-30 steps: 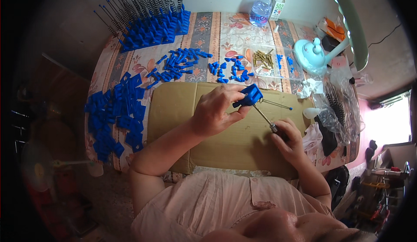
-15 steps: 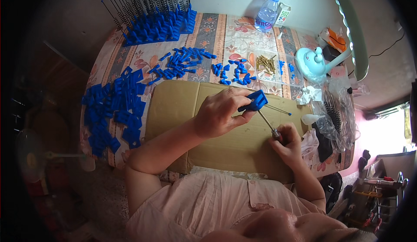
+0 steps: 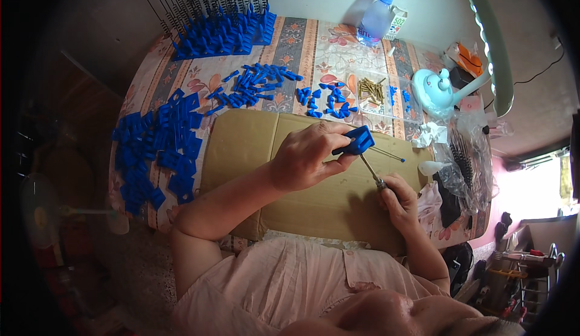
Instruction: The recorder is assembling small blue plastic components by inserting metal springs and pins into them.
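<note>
My left hand (image 3: 308, 158) pinches a blue plastic base piece (image 3: 361, 138) above the cardboard sheet (image 3: 314, 212), thumb and fingers closed on its left side. A screwdriver (image 3: 369, 167) with a thin metal shaft runs up to the underside of this piece; whether its tip sits in a screw is hidden. Around its handle, my right hand (image 3: 401, 203) is closed, lower and to the right. Beside the shaft a thin dark rod with a blue tip (image 3: 402, 160) sticks out past the blue piece; where it is joined I cannot see.
Loose blue bases (image 3: 160, 146) are heaped at the left. Small blue parts (image 3: 254, 87) and blue cones (image 3: 331, 102) lie behind the cardboard, near a clear tray of brass-coloured screws (image 3: 370, 90). Spring-stemmed blue assemblies (image 3: 220, 37) stand at the back left. A lamp (image 3: 436, 91) and bottle (image 3: 374, 21) stand right.
The fingers of my right hand have shifted on the screwdriver handle. My left hand and the blue base piece are held almost still.
</note>
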Demonstrator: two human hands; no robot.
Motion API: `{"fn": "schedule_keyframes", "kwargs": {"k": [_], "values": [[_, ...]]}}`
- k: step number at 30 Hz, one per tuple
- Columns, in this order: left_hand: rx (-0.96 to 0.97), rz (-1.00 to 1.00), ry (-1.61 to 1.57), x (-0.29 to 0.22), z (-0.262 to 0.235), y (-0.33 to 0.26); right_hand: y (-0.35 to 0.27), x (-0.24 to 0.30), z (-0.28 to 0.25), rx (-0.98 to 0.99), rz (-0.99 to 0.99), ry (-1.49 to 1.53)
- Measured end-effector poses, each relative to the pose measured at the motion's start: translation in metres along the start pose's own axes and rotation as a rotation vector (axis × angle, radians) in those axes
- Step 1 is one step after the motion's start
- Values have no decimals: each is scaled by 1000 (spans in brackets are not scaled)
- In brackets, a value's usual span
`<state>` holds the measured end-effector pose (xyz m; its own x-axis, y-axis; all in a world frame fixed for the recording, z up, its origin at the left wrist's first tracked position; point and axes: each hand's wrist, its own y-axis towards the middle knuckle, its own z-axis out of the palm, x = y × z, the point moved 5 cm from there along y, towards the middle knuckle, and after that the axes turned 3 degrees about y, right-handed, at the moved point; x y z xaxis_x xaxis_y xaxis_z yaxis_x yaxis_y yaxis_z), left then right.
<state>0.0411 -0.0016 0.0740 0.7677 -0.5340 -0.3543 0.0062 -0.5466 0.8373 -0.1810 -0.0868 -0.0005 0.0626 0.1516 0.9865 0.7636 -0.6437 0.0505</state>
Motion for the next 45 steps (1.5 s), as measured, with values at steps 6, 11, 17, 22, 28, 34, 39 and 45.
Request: {"fn": "schedule_keyframes", "kwargs": {"k": [6,11,17,22,28,34,39,45], "values": [[12,-17,-4,3,2,-3,-2,-7,3,-69,0,167],[14,-40,-13,4,2,-4,-3,-5,-2,-50,4,108],[6,-60,-17,6,3,-6,-1,2,-2,-90,10,54],[3,-41,-3,6,3,-7,-1,7,5,-182,-35,197],[-2,-45,-2,8,4,-7,-5,-4,-1,-80,96,214],[2,-52,-13,7,3,-7,-6,-11,-4,-93,85,221],[22,-102,25,11,5,-9,-4,2,5,-163,31,143],[21,-131,11,14,7,-12,-9,-8,-5,-99,81,90]]}}
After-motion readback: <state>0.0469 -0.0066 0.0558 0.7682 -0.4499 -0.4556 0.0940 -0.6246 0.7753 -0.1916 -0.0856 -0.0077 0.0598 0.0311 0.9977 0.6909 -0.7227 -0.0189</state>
